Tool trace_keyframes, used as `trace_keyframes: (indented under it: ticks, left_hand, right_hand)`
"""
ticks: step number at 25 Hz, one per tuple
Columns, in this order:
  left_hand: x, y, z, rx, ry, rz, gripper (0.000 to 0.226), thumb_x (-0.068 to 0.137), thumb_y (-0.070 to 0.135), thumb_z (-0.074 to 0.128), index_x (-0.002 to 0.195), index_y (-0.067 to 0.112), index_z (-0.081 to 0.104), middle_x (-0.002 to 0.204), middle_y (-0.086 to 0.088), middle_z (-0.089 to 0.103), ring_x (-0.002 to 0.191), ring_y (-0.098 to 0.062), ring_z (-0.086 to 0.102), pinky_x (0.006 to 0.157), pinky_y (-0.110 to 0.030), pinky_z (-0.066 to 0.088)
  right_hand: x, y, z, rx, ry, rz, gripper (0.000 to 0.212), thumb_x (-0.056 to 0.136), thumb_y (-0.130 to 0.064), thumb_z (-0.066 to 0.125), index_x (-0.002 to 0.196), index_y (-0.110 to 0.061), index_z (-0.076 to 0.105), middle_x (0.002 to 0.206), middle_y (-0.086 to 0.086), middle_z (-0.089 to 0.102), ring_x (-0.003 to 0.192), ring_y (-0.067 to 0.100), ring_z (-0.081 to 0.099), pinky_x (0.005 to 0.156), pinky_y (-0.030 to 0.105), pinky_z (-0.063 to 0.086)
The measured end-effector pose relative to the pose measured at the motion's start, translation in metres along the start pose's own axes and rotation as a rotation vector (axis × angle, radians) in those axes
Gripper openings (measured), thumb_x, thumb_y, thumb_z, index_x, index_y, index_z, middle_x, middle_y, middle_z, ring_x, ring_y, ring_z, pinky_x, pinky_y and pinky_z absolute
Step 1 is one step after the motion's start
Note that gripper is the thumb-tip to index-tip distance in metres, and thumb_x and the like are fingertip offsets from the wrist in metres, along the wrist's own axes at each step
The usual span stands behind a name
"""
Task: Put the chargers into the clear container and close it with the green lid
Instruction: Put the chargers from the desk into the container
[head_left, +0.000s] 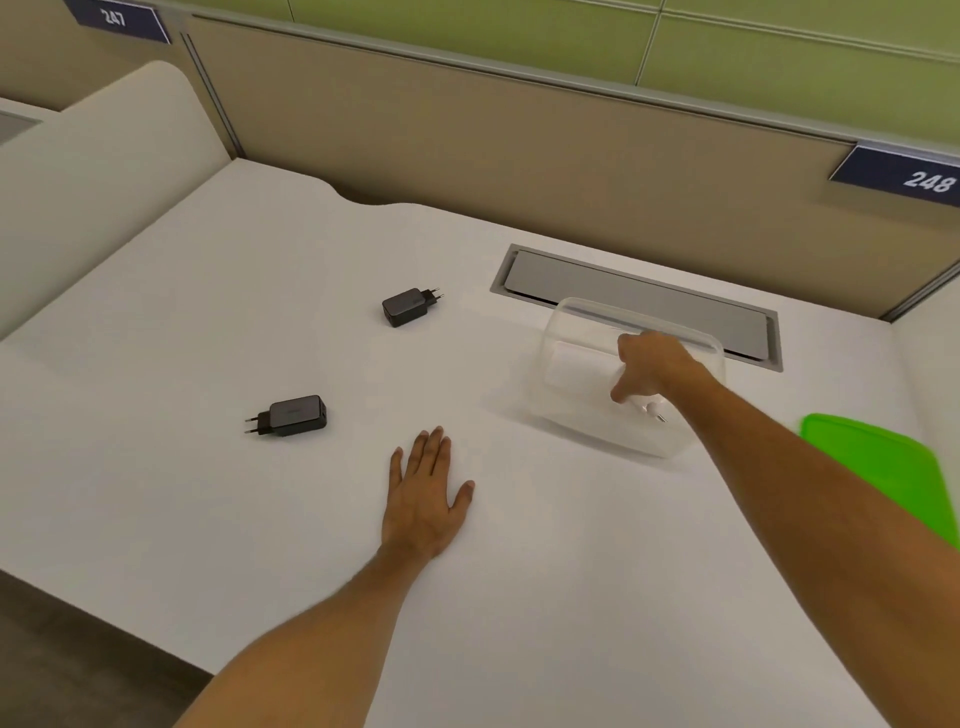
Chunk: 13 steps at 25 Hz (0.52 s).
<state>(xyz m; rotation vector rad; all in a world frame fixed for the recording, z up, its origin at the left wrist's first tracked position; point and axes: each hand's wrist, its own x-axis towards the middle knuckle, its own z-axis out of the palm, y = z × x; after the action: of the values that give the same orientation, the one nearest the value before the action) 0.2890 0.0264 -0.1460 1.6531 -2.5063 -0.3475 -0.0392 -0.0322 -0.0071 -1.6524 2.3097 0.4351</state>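
Note:
Two black chargers lie on the white desk: one (296, 415) near the left with its prongs pointing left, another (408, 306) farther back with prongs pointing right. The clear container (582, 364) stands open at centre right. My right hand (652, 364) reaches down into it, fingers around a white charger (652, 410) whose prongs show near the container's floor. My left hand (428, 493) rests flat on the desk, fingers apart, holding nothing. The green lid (883, 467) lies flat at the right edge of the desk.
A grey cable-tray flap (639, 301) is set into the desk right behind the container. Beige partition panels with number signs 247 and 248 wall off the back. The desk's front edge drops off at the lower left.

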Motion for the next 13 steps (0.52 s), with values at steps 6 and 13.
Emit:
trace_keyframes:
  ticks: [6,13]
  left_hand:
    - [0.000,0.000,-0.001,-0.005,-0.004,-0.007,0.070,0.091,0.053,0.023,0.149,0.014,0.018,0.160,0.000,0.011,0.147,-0.013,0.001,0.119,-0.040,-0.005]
    - [0.000,0.000,-0.001,-0.015,0.000,-0.009,0.071,0.091,0.054,0.022,0.149,0.015,0.016,0.160,0.001,0.010,0.147,-0.013,0.001,0.119,-0.041,-0.004]
  right_hand:
    - [0.016,0.007,0.025,-0.064,-0.111,-0.074,0.041,0.069,-0.024,0.072,0.105,-0.018,0.054,0.100,0.004,0.057,0.087,0.024,0.056,0.078,0.036,0.055]
    - [0.024,0.006,0.039,-0.149,-0.135,-0.151,0.030,0.080,-0.014,0.057,0.109,-0.019,0.057,0.110,0.005,0.059,0.090,0.022,0.053,0.080,0.031,0.047]
